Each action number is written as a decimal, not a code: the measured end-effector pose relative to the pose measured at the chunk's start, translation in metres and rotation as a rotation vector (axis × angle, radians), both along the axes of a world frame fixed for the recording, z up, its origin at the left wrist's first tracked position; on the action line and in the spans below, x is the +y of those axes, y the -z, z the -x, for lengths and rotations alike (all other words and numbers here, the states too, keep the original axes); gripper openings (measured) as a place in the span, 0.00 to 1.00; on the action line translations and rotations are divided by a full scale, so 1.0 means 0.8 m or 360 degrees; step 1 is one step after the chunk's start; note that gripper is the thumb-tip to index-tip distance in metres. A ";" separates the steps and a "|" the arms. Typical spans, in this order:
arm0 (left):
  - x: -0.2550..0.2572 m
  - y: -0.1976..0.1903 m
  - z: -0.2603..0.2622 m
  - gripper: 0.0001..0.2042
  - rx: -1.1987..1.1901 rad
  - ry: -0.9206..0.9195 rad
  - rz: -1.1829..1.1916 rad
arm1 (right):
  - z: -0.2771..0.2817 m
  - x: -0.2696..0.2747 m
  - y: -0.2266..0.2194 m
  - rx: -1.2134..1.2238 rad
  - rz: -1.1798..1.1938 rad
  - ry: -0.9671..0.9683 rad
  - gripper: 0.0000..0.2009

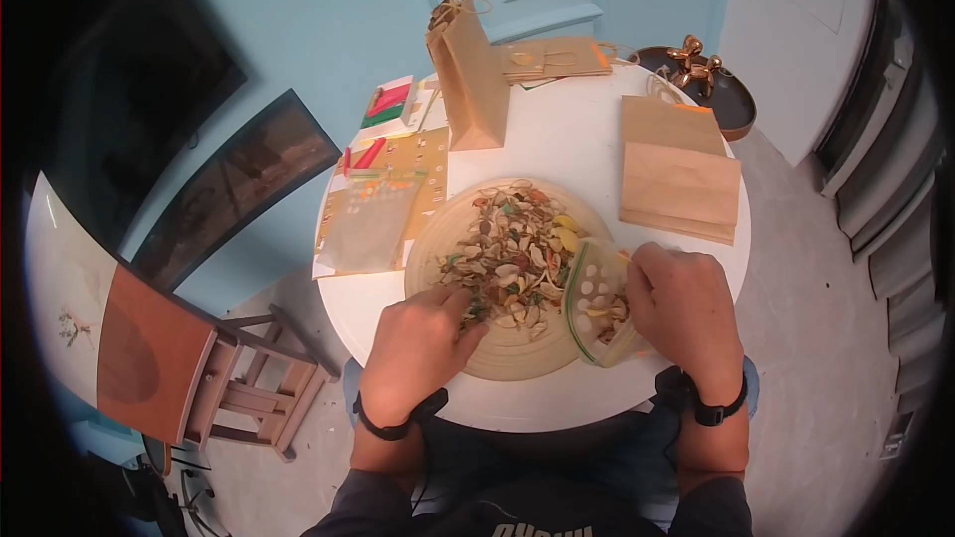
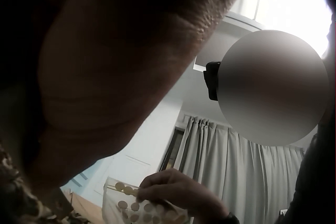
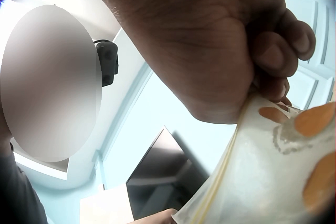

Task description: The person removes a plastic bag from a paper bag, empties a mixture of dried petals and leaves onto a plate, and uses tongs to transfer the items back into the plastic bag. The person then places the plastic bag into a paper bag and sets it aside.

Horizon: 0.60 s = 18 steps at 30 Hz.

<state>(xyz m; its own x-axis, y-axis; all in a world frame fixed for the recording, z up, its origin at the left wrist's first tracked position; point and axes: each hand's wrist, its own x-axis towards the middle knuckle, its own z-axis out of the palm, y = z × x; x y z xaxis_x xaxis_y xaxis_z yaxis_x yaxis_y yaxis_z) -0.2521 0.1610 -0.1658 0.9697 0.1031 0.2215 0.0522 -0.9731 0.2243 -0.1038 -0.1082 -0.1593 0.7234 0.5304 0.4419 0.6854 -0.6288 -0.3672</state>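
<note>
A heap of shells or dried pieces [image 1: 512, 249], mostly beige with green and orange bits, covers a round woven mat [image 1: 438, 239]. The left hand [image 1: 413, 346] rests at the heap's lower left edge, fingers reaching into the pieces; what is under them is hidden. At the mat's right side, the right hand [image 1: 686, 308] pinches the edge of a clear zip bag with white dots [image 1: 587, 288], which has some pieces inside. In the right wrist view the curled fingers [image 3: 275, 53] hold the bag [image 3: 247, 166]. The left wrist view shows the bag [image 2: 126, 203] beyond the left palm.
Kraft paper bags lie flat at the right [image 1: 681, 179] and back [image 1: 557, 58]; one stands upright [image 1: 470, 80]. An empty-looking zip bag [image 1: 368, 229] lies on patterned sheets at the left, near red sticks. A dark tray [image 1: 736, 104] with a shiny balloon-dog figure [image 1: 693, 65] stands behind the table.
</note>
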 end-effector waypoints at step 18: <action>0.030 0.013 -0.002 0.15 0.0265 -0.0229 -0.0040 | 0.000 0.008 0.002 0.0006 0.0019 -0.0019 0.10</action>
